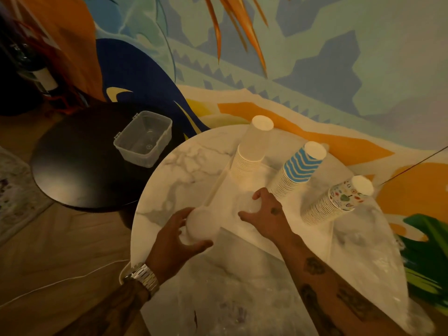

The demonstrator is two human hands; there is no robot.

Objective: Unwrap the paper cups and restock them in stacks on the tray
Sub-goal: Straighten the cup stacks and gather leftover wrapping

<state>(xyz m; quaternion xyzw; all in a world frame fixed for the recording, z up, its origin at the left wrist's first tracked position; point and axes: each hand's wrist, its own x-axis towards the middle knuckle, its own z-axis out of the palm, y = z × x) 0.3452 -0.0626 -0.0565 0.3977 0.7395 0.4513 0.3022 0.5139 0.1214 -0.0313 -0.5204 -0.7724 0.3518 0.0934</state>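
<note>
Three upside-down stacks of paper cups stand on a white tray [218, 187]: a plain white stack [252, 151] at the back left, a blue zigzag stack [298, 170] in the middle, a colourful patterned stack [337, 202] on the right. My left hand [174, 241] grips a white stack of cups [202, 226] near the tray's front left corner. My right hand [265, 214] is curled over a whitish thing on the tray, just in front of the zigzag stack; what it is I cannot make out.
The tray lies on a round marble table [174, 170]. Crumpled clear plastic wrap [358, 246] covers the table's right and front. A clear plastic container [143, 139] sits on a lower black round table [72, 170] to the left. A painted wall stands behind.
</note>
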